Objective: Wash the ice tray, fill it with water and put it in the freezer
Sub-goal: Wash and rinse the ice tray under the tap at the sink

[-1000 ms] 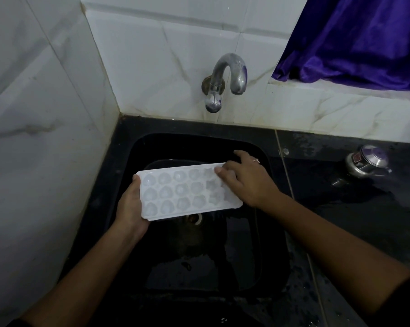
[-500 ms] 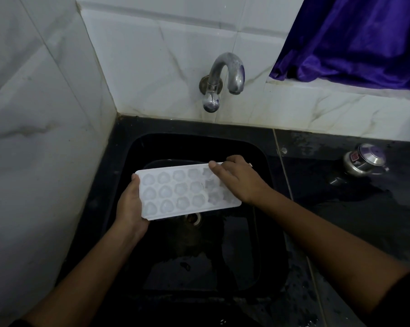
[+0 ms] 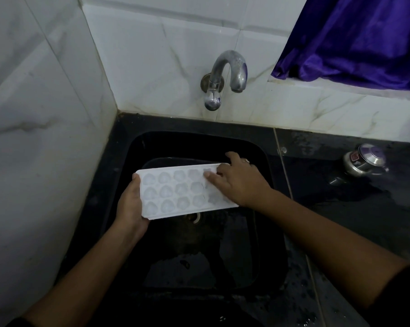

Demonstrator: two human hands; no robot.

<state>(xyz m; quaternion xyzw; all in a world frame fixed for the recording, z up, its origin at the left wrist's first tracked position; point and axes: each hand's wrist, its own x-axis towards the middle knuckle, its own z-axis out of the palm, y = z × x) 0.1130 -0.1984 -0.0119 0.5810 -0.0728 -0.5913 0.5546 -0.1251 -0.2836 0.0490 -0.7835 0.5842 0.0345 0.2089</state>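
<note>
A white ice tray (image 3: 175, 190) with several rounded cells is held level over the black sink (image 3: 273, 232), below the tap (image 3: 227, 74). My left hand (image 3: 129, 208) grips the tray's left end, thumb on the top edge and fingers underneath. Lying across the right end, my right hand (image 3: 241, 182) has its thumb on the cells and its fingers reaching the tray's far edge. No water runs from the tap. The sink's drain (image 3: 194, 217) shows just under the tray's near edge.
White marble tiles close in the left and back. The wet black counter (image 3: 352, 220) extends right and carries a small steel lidded pot (image 3: 364, 160). A purple curtain (image 3: 352, 38) hangs over the ledge at the back right.
My right hand's fingers have shifted slightly across the tray's right end. My left hand keeps the tray in about the same place over the sink.
</note>
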